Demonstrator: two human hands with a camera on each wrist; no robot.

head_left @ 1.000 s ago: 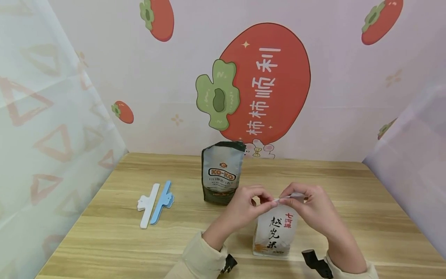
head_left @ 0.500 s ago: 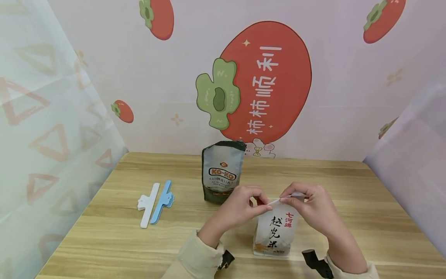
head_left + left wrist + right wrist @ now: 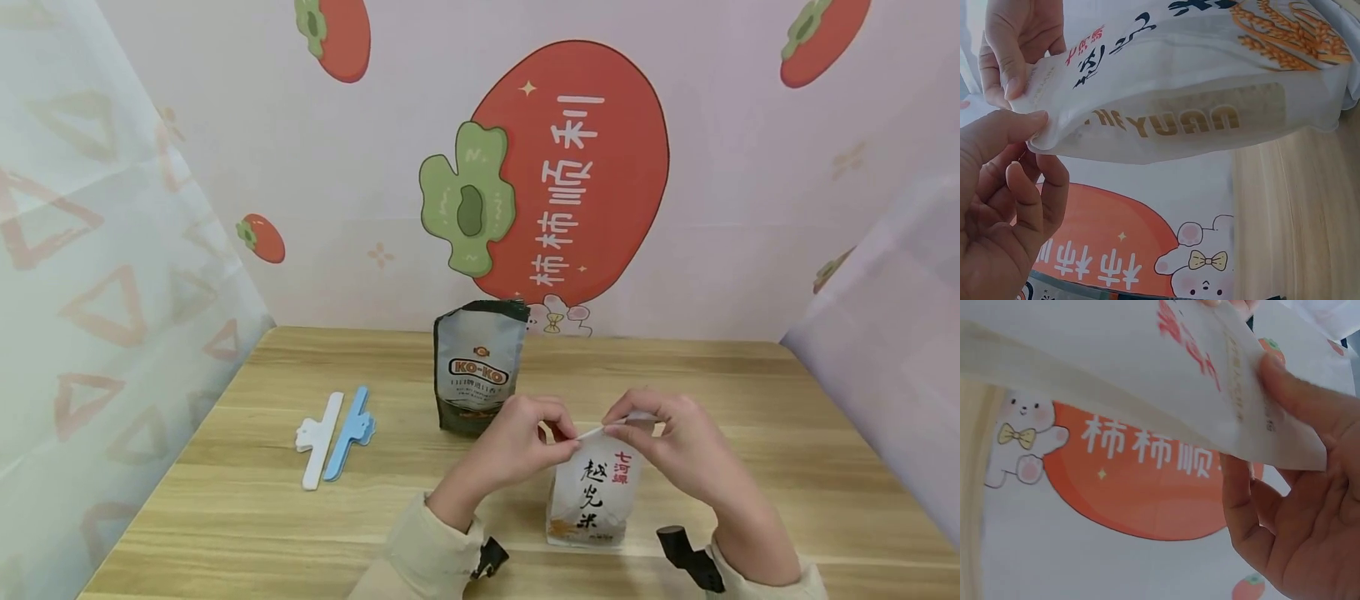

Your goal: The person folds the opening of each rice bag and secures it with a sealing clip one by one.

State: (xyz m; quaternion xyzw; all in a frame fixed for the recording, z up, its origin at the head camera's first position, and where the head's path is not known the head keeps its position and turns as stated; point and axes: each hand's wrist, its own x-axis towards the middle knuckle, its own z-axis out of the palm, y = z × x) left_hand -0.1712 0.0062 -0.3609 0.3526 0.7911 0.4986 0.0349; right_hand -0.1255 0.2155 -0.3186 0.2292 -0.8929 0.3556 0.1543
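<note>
A white rice bag (image 3: pixel 592 504) with black and red lettering stands upright on the table, close to me. My left hand (image 3: pixel 525 442) pinches the left corner of its top edge between thumb and fingers. Further right along that edge, my right hand (image 3: pixel 678 442) grips it the same way. In the left wrist view, the bag's translucent side panel (image 3: pixel 1179 122) faces the camera, its top drawn flat at the left hand's thumb. The right wrist view has the right thumb (image 3: pixel 1291 390) on the printed face and the fingers behind the bag.
Behind my left hand stands a dark-edged KO-KO bag (image 3: pixel 480 367), partly hidden by that hand. To the left, a white bag clip (image 3: pixel 322 442) and a blue bag clip (image 3: pixel 348 437) lie side by side on the wooden table (image 3: pixel 225 500). A persimmon-printed backdrop (image 3: pixel 337 167) rises behind.
My left hand has slid left along the rice bag's top edge, away from the right hand, to the corner. The right hand keeps its grip with little movement.
</note>
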